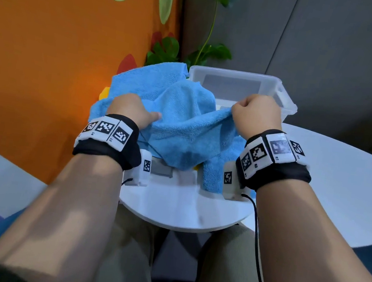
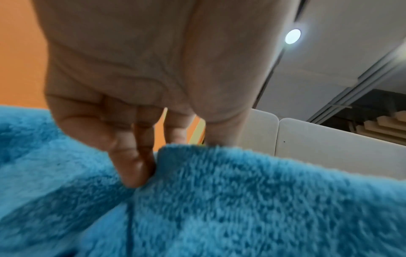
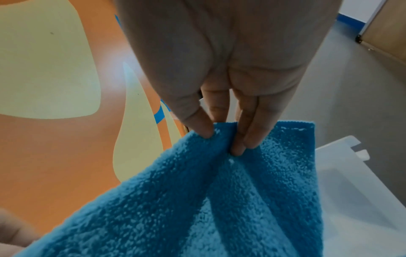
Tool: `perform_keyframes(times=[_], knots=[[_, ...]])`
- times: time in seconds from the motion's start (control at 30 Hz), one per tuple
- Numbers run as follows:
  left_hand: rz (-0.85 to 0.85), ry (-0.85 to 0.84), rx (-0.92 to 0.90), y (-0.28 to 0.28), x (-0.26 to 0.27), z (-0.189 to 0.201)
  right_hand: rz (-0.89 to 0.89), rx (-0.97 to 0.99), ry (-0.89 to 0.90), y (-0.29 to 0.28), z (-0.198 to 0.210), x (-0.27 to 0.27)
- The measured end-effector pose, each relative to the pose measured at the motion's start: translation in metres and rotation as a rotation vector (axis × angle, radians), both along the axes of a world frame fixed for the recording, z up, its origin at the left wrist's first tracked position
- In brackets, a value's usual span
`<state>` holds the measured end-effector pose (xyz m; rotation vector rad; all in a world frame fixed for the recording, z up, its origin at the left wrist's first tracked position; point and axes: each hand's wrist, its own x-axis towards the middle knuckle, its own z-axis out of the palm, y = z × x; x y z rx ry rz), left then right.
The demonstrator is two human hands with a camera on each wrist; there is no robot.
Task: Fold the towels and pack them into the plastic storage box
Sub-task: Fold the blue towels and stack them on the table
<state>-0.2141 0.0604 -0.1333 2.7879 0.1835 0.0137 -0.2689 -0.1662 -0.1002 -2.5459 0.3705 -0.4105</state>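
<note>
Fluffy blue terry towel (image 1: 182, 126) held up above the near part of the round white counter (image 1: 333, 176), stretched between both hands, its middle sagging. Right hand (image 1: 255, 113) pinches one top edge: thumb and fingers (image 3: 248, 139) closed on the cloth, the hemmed corner standing just above the fingers. Left hand (image 1: 132, 109) grips the opposite edge; its fingers (image 2: 134, 167) curl into the pile, thumb out along the cloth. A second blue towel (image 1: 146, 75) lies crumpled under and behind the held one, spread toward the orange wall (image 1: 49, 50). Clear plastic storage box (image 1: 280, 92) stands on the counter just behind the towels, beyond the right hand, lid off. Green leafy plant (image 1: 166, 49) behind the box. Both wrists wear black bands with square printed markers (image 1: 107, 130).
</note>
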Motion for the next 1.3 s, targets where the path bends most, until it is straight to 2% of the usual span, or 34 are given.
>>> perform_keyframes(times=[0.1, 0.2, 0.3, 0.47, 0.57, 0.73, 0.87, 1.07, 1.3], knots=[[0.114, -0.094, -0.105, 0.001, 0.002, -0.009, -0.009, 0.091, 0.005, -0.002, -0.002, -0.003], [0.152, -0.144, -0.19, 0.004, 0.002, -0.014, -0.061, 0.151, -0.053, -0.008, -0.007, -0.001], [0.106, -0.163, -0.183, 0.006, 0.004, -0.015, -0.125, 0.168, -0.124, -0.013, -0.009, -0.001], [0.014, -0.182, -0.242, 0.002, 0.003, 0.0, -0.104, 0.226, -0.171, -0.008, -0.008, -0.003], [-0.051, -0.139, -0.342, -0.001, 0.002, 0.013, -0.04, 0.287, -0.163, -0.004, -0.006, -0.001], [-0.183, -0.095, -0.684, -0.017, -0.007, 0.03, 0.169, 0.461, -0.179, 0.009, -0.003, 0.001], [-0.259, -0.088, -0.816, -0.033, -0.018, 0.038, 0.3, 0.594, -0.178, 0.018, 0.001, 0.001], [-0.295, -0.157, -0.796, -0.039, -0.021, 0.037, 0.38, 0.579, -0.205, 0.021, 0.003, -0.003], [-0.352, -0.147, -0.759, -0.047, -0.027, 0.045, 0.41, 0.584, -0.183, 0.025, -0.001, -0.002]])
